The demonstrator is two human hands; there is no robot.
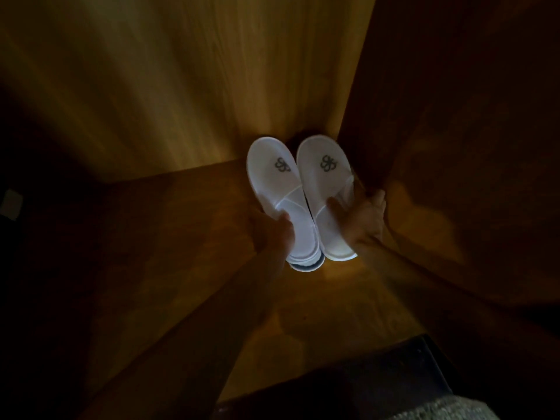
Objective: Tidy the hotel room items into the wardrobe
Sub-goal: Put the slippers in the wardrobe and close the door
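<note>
White hotel slippers sit on the wooden floor of the wardrobe (188, 225), toes pointing into the back right corner where the back panel (212, 80) meets the right side wall (454, 122). Each upper carries a grey looped emblem.

Nearer the side wall lies the right slipper (325, 189). The right hand (362, 218) grips it from the wall side, thumb laid across the insole by the opening and the fingers curled round the outer edge.

Just beside it, touching or nearly so along the inner edges, is the left slipper (277, 189). Under its heel, further pale rims show, as if it rests on a stack of other slippers; how many cannot be told. The left hand (274, 234) holds this slipper at its outer edge, thumb pressed on the insole near the opening, the other fingers hidden beneath.

Both forearms reach in from the front edge of the wardrobe. A dark strip (378, 368) and a patch of grey flecked fabric (448, 410) lie at that front edge, on the side-wall side.
</note>
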